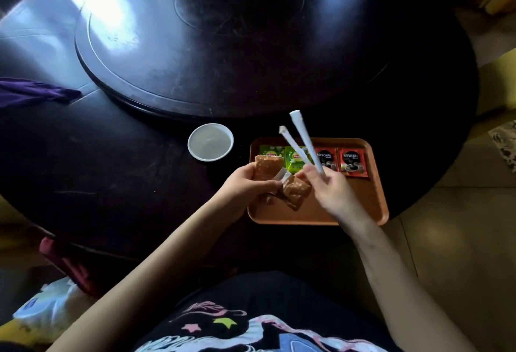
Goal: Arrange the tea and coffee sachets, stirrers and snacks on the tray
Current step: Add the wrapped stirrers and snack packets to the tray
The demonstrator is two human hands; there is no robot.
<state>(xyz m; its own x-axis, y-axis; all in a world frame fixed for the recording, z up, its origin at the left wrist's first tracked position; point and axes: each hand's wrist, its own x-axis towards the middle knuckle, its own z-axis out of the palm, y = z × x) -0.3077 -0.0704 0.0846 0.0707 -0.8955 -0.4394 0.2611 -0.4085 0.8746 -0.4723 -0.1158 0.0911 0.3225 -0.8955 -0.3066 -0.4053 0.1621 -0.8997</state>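
Tray (374,198): orange. Tea sachets (296,163): green. Coffee sachets (352,162): red and black. Stirrers (305,139): white. Snacks (296,194): speckled brown. Cup (210,142): white. Counter (111,170): dark.

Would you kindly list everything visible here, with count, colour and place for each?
tray: one, orange, on table's near right edge
tea sachets: two, green, tray's far left
coffee sachets: two, red, tray's far right
snack packets: two, brown, in left hand over tray
stirrers: two, white wrapped, in right hand above tray
cup: one, white, left of tray
table: one, dark, round
turntable: one, dark, table centre
cloth: one, purple, table's left
left hand: holding snacks
right hand: holding stirrers
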